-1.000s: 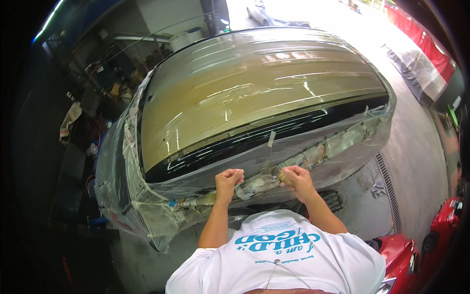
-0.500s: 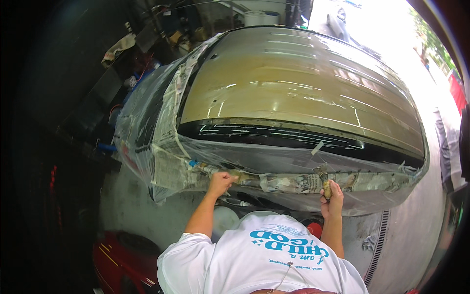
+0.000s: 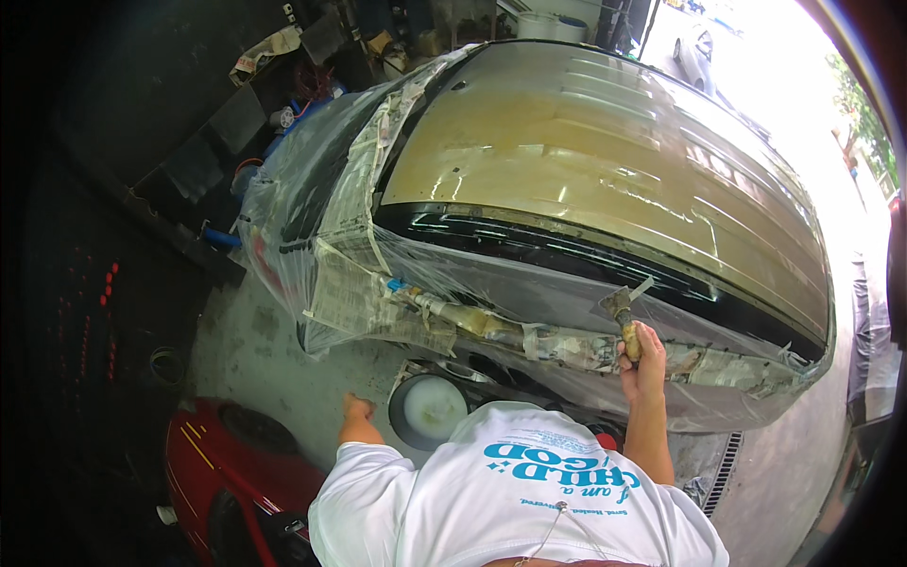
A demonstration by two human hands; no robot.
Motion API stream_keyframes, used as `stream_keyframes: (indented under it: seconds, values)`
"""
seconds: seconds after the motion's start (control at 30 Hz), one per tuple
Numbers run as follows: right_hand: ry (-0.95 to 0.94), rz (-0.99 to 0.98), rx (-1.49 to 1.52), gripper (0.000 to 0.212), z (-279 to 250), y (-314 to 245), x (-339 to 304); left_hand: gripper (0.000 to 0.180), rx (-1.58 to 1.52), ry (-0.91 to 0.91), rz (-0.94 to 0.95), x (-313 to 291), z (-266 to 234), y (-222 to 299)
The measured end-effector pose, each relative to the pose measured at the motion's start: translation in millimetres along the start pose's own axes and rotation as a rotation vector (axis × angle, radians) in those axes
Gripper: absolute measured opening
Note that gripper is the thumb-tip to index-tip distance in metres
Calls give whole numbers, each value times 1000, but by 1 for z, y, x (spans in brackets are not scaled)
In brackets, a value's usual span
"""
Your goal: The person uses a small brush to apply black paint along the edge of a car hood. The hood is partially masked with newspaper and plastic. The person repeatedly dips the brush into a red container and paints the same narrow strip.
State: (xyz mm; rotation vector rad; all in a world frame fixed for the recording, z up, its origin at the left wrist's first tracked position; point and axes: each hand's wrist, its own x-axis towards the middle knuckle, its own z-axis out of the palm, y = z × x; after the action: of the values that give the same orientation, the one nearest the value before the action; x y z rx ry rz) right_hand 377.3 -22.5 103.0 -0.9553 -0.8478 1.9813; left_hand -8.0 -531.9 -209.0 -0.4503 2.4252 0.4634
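Note:
Wrapped round the worn yellowish handle of a scraper [image 3: 630,333], my right hand [image 3: 644,364] holds it up by the car's side. The scraper's wide, dull end points away from me, close to a loose pale strip of tape [image 3: 642,287] at the window. My left hand [image 3: 357,408] hangs low, left of a round bucket [image 3: 430,408] with whitish contents; its fingers are too unclear to read. Ahead stands the car, its tan-gold roof [image 3: 539,142] bare, its side covered by clear plastic sheeting [image 3: 529,272] and a newspaper band [image 3: 567,346].
Behind my left side is a red car [image 3: 203,472]. A blue-ended object [image 3: 397,283] lies along the newspaper at the left. Blue equipment and clutter line the dark left wall. At right, a floor drain grate [image 3: 724,472] runs along the concrete.
My left hand has left the newspaper-covered side and dropped down beside the bucket, now in fuller view. My right hand still holds the scraper, now nearer the tape strip. The view has shifted.

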Motion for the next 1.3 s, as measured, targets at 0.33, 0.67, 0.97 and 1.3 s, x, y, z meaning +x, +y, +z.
stream_keyframes:
  seconds: [0.33,0.67,0.97,1.3]
  values:
    - [48,-102,288,24,-25,-10,-6,54,-42,154,591,-98,5,139]
    - [104,-196,449,22,-56,-21,-39,45,-176,207,2039,-341,70,425]
    - [325,-225,490,19,-101,-22,-72,69,537,176,2185,-425,150,515]
    - [384,-270,486,21,-142,-29,-69,62,539,124,2109,-396,111,525]
